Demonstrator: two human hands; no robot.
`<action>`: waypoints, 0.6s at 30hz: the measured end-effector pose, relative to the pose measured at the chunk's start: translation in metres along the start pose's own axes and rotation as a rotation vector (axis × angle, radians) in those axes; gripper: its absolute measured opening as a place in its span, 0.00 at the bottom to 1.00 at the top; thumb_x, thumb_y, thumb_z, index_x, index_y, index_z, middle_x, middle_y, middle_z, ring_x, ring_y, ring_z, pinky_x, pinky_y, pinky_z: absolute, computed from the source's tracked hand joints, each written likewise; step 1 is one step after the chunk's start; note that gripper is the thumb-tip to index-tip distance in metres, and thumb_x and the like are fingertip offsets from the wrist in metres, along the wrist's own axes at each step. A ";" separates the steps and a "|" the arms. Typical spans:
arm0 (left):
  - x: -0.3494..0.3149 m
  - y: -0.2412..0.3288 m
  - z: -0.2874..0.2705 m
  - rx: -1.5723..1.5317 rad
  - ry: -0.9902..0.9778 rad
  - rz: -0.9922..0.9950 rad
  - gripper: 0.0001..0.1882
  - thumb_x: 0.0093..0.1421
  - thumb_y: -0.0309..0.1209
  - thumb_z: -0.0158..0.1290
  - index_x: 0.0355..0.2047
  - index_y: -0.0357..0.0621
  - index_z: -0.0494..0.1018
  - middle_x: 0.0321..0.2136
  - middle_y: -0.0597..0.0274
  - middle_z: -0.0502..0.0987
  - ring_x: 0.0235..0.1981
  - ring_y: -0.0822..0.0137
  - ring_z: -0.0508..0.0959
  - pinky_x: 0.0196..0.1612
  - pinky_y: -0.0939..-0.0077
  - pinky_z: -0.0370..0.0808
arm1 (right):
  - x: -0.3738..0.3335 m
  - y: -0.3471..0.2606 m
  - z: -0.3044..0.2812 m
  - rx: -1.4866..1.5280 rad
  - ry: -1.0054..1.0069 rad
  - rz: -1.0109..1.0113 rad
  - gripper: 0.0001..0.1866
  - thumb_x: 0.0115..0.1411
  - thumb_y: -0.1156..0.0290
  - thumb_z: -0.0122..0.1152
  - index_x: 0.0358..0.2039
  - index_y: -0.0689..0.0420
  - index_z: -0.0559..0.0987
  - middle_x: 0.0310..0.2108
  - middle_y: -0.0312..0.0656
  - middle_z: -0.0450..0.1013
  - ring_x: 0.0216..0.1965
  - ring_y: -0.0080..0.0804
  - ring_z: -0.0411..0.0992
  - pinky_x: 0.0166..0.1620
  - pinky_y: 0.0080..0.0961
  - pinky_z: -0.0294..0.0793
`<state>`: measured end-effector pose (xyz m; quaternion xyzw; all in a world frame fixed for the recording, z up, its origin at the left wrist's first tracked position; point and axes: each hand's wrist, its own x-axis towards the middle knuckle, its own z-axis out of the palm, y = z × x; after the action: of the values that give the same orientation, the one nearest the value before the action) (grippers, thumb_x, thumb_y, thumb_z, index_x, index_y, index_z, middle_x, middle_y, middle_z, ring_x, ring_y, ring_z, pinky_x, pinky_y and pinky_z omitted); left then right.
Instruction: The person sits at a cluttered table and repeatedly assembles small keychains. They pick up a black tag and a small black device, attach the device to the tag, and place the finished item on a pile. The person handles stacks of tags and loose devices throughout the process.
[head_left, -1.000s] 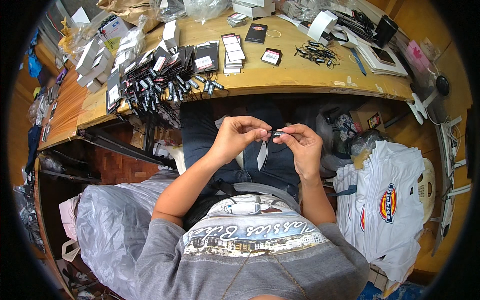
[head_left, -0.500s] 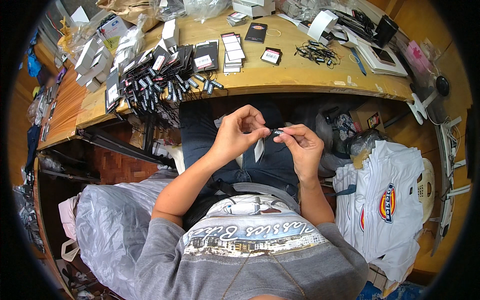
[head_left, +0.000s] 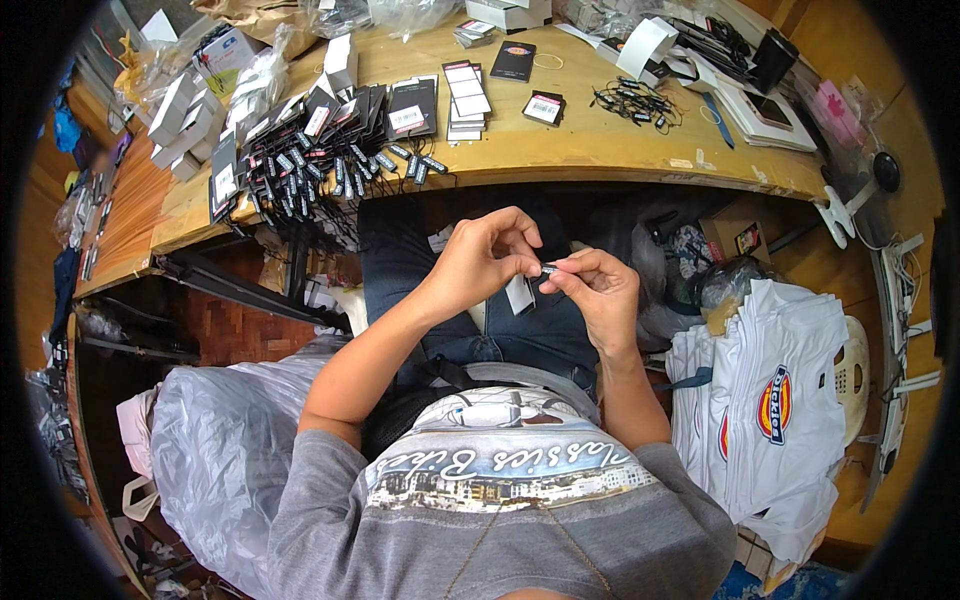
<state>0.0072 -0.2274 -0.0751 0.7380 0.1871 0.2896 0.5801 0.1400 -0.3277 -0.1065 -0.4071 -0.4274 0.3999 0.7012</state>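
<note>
Over my lap, both hands meet at a small black hang tag seal (head_left: 546, 271) with pale lettering. My right hand (head_left: 600, 290) pinches it between thumb and fingertips. My left hand (head_left: 488, 258) closes thumb and finger at its other end; the thin cord there is too small to follow. Below the fingers dangles a hang tag (head_left: 520, 295), pale with a dark lower edge. On the table to the left lies a big heap of black hang tags (head_left: 310, 150), their corded seals spilling over the front edge.
Stacked tags (head_left: 465, 100), a black card (head_left: 513, 62), a labelled tag pile (head_left: 544, 108) and a tangle of corded seals (head_left: 637, 103) lie on the wooden table (head_left: 580, 150). Folded white shirts (head_left: 760, 420) are at my right, a grey plastic bag (head_left: 225, 460) at my left.
The dangling hang tag has swung slightly left and shows more of its pale face. My right hand has shifted a little left, and the seal has tilted between my fingers.
</note>
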 end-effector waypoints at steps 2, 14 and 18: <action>0.003 -0.005 -0.003 -0.079 -0.058 -0.036 0.09 0.43 0.18 0.52 0.25 0.35 0.64 0.16 0.63 0.72 0.21 0.76 0.73 0.26 0.84 0.69 | 0.002 -0.001 -0.003 -0.051 -0.028 0.075 0.07 0.46 0.83 0.54 0.29 0.67 0.71 0.23 0.42 0.69 0.24 0.25 0.70 0.29 0.15 0.71; 0.032 -0.088 -0.001 -0.920 -0.124 -0.308 0.19 0.51 0.32 0.50 0.42 0.43 0.58 0.36 0.62 0.69 0.37 0.74 0.69 0.38 0.84 0.65 | 0.050 0.043 0.000 -0.025 0.300 -0.105 0.05 0.48 0.82 0.53 0.26 0.65 0.67 0.20 0.43 0.70 0.20 0.23 0.69 0.23 0.14 0.68; 0.038 -0.091 0.006 -0.753 -0.129 -0.276 0.20 0.49 0.26 0.51 0.41 0.42 0.57 0.33 0.66 0.70 0.35 0.78 0.69 0.35 0.87 0.65 | 0.064 0.050 0.002 -0.209 0.393 -0.183 0.04 0.47 0.83 0.53 0.24 0.65 0.67 0.18 0.42 0.69 0.17 0.20 0.68 0.18 0.12 0.66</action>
<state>0.0453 -0.1851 -0.1558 0.4587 0.1284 0.2105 0.8537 0.1478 -0.2512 -0.1342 -0.5073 -0.3568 0.2013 0.7582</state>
